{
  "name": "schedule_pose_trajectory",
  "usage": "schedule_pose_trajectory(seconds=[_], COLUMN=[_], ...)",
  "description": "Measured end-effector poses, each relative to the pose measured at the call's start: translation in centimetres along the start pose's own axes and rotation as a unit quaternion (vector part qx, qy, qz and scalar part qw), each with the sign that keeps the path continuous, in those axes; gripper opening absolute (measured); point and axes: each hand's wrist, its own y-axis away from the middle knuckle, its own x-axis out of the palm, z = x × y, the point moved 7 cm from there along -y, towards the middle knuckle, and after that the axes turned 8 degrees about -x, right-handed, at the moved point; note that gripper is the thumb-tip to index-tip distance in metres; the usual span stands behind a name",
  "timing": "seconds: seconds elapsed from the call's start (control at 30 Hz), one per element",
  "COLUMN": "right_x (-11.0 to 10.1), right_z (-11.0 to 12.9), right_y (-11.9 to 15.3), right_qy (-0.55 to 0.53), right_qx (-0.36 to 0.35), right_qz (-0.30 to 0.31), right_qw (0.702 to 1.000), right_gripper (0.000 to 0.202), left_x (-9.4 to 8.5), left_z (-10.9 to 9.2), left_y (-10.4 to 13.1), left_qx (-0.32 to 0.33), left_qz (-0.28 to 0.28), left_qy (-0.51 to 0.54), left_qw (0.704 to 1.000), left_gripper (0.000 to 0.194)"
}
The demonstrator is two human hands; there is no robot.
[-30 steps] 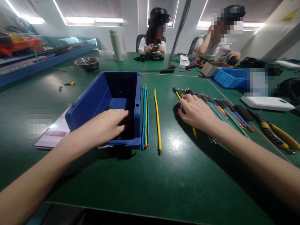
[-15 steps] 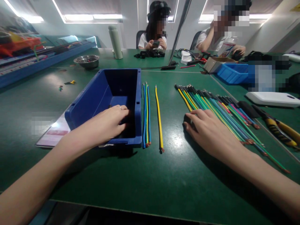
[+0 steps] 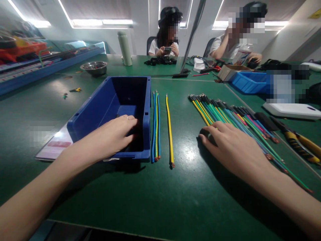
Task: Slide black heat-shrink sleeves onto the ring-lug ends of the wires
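Note:
My left hand point(image 3: 121, 132) reaches into a dark blue plastic bin point(image 3: 146, 134); its fingertips disappear in the shadow inside, so I cannot see whether they hold anything. Just right of the bin lie two blue wires and a yellow-green wire point(image 3: 156, 127), side by side. A single yellow wire point(image 3: 169, 130) with a bare copper end lies apart from them. My right hand point(image 3: 223, 140) rests at the left side of a row of cut wires point(image 3: 215, 110) with black-sleeved ends. Its thumb and forefinger are apart, with nothing visible between them; some of the row is hidden beneath it.
Yellow-black pliers point(image 3: 298, 140) lie at the right, near a white device point(image 3: 292, 110) and a light blue tray point(image 3: 248, 82). Farther back are a metal bowl point(image 3: 94, 68), a green bottle point(image 3: 124, 48) and a stand pole point(image 3: 192, 36). Two people sit across the table.
The view has shifted slightly, so the table items sit a little lower. My right hand appears slightly farther right against the wires; my left hand stays in the bin.

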Motion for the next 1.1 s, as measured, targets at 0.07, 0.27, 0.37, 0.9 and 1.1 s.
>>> schedule_pose_trajectory(seconds=[0.07, 0.27, 0.37, 0.9, 1.1], right_x=[0.0, 0.1, 0.1, -2.8, -3.2], right_z=[-0.2, -0.5, -0.7, 7.4, 9.2], right_y=[0.0, 0.1, 0.2, -0.2, 0.3], right_qy=[0.004, 0.001, -0.005, -0.171, -0.199], right_qx=[0.01, 0.037, 0.046, -0.213, -0.286], right_qz=[0.001, 0.001, 0.0, -0.069, -0.08], right_qw=[1.0, 0.999, 0.999, 0.959, 0.934], right_gripper=[0.045, 0.043, 0.043, 0.034, 0.039], left_x=[0.0, -0.1, -0.2, -0.2, -0.1], left_z=[0.0, -0.5, -0.7, -0.7, -0.6], left_y=[0.0, 0.1, 0.2, 0.2, 0.3], left_qx=[-0.002, -0.005, -0.007, -0.016, -0.02], left_qz=[-0.002, -0.001, 0.002, 0.025, 0.041], left_qy=[0.001, 0.012, 0.019, 0.052, 0.086], left_qw=[1.0, 1.0, 1.0, 0.998, 0.995], left_gripper=[0.02, 0.023, 0.022, 0.021, 0.024])
